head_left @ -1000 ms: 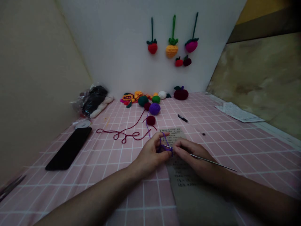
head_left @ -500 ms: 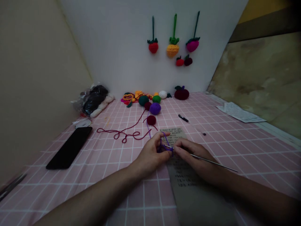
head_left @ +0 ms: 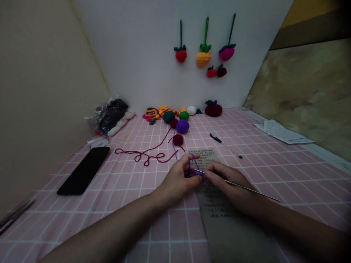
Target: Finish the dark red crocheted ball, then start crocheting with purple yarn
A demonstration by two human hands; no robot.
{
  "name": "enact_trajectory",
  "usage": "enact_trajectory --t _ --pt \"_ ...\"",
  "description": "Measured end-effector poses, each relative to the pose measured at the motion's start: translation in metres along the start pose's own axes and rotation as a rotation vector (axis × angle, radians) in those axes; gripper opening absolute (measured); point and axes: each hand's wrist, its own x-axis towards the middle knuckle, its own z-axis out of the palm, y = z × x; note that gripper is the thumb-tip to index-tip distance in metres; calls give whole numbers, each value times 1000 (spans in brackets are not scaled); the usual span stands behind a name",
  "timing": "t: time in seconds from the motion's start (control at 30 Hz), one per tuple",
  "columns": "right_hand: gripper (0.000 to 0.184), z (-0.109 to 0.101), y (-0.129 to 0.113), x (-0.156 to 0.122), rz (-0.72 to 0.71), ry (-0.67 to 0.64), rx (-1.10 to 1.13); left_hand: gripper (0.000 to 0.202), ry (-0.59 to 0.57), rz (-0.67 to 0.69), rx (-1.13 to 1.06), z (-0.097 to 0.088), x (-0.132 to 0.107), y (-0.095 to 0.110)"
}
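Observation:
My left hand [head_left: 181, 175] pinches a small piece of purple crochet work [head_left: 201, 174], and a strand of purple yarn [head_left: 195, 159] loops round its raised forefinger. My right hand [head_left: 229, 179] grips a long thin metal crochet hook [head_left: 252, 190]. The hook's tip meets the purple stitches between the two hands; its rear end sticks out to the right past the wrist. From the left hand the strand runs back to a purple yarn ball [head_left: 182, 126]. Beneath both hands lies a piece of brown cardboard [head_left: 219, 233] with handwritten lines.
A dark red yarn ball [head_left: 178, 140] and its loose strand [head_left: 148, 157] lie ahead. Left are a black phone [head_left: 83, 171] and a plastic bag of dark yarn [head_left: 111, 115]. A pen [head_left: 215, 137] and papers [head_left: 282, 131] lie right. Crocheted fruits [head_left: 203, 59] hang on the wall.
The whole view has shifted slightly to the right. Both hands keep nearly the same pose, with the hook still at the purple stitches.

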Motion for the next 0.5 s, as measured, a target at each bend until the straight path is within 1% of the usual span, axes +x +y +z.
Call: enact_trajectory --t 0.3,0.4,0.5 --pt "27 0 2 0 -18 9 -14 55 10 -13 7 0 0 0" --pt "26 1 2 1 -16 6 -1 54 5 -17 -25 1 0 -1" --pt "27 0 1 1 -17 0 9 49 -6 3 -72 1 0 -2"
